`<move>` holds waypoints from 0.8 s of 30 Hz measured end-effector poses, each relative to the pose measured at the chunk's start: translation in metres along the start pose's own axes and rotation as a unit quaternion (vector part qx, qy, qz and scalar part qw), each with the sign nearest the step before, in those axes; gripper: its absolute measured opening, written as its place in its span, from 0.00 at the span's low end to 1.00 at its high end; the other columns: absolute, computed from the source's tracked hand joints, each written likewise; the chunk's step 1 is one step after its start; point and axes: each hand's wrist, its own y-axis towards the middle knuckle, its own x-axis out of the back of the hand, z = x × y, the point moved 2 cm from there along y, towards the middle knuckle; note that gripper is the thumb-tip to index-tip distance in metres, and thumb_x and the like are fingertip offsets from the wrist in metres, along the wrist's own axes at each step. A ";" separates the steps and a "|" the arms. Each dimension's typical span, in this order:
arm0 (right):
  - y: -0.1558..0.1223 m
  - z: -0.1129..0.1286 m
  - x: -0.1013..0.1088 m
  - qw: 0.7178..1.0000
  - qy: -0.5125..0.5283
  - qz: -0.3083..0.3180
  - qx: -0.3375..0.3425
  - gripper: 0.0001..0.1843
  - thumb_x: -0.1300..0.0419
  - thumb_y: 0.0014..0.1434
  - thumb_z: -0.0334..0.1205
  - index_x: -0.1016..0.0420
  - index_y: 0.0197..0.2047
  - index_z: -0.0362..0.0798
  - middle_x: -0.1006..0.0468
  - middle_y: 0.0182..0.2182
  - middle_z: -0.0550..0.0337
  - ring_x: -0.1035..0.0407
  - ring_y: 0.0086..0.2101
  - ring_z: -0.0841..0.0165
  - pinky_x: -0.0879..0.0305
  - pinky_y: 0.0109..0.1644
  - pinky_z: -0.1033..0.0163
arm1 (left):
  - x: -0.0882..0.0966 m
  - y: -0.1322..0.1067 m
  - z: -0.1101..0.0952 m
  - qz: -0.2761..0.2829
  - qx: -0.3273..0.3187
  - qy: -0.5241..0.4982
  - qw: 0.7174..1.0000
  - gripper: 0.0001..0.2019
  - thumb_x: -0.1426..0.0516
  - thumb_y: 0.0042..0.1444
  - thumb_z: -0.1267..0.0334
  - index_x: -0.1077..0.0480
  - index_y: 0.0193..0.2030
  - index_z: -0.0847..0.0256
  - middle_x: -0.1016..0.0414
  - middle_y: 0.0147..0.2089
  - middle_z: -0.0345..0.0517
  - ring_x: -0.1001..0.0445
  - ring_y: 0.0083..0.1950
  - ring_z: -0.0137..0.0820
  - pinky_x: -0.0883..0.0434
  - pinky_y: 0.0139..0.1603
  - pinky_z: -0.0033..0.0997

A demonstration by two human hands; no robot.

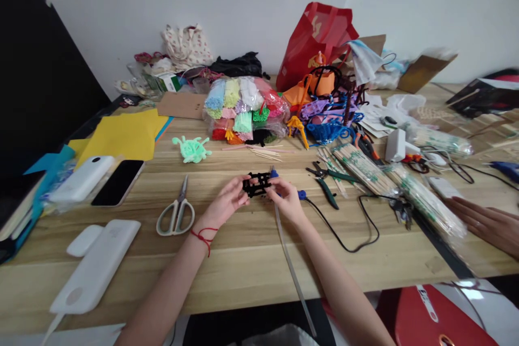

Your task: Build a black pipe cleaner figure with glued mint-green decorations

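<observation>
Between my hands is a black fuzzy frame [257,184], like bent pipe cleaners joined in a grid, held just above the table. My left hand [227,200] pinches its left side, and a red string circles that wrist. My right hand [287,200] has its fingers closed on the frame's right end. Partly hidden by that hand lies a blue glue gun [302,194], its cord running right. A long clear glue stick [288,259] trails from it past the table's front edge. To the left are white-handled scissors [177,216] and a mint-green fuzzy shape [192,149].
Bagged pipe cleaners [243,105] stand at the back, beside orange, purple and blue pieces. Pliers [326,186] and packs of wooden sticks [365,170] lie right. A phone [118,183] and white power bank [97,265] lie left. Another person's hand [482,221] rests far right.
</observation>
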 end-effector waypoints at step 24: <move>-0.008 0.014 -0.010 0.975 -0.139 0.059 0.161 0.04 0.44 0.59 0.36 0.31 0.40 0.50 0.27 0.40 0.53 0.30 0.41 0.64 0.30 0.43 0.58 | 0.000 0.004 0.017 -0.095 -0.021 0.175 0.980 0.15 0.31 0.40 0.62 0.28 0.34 0.65 0.32 0.18 0.32 0.44 0.12 0.17 0.39 0.16 0.23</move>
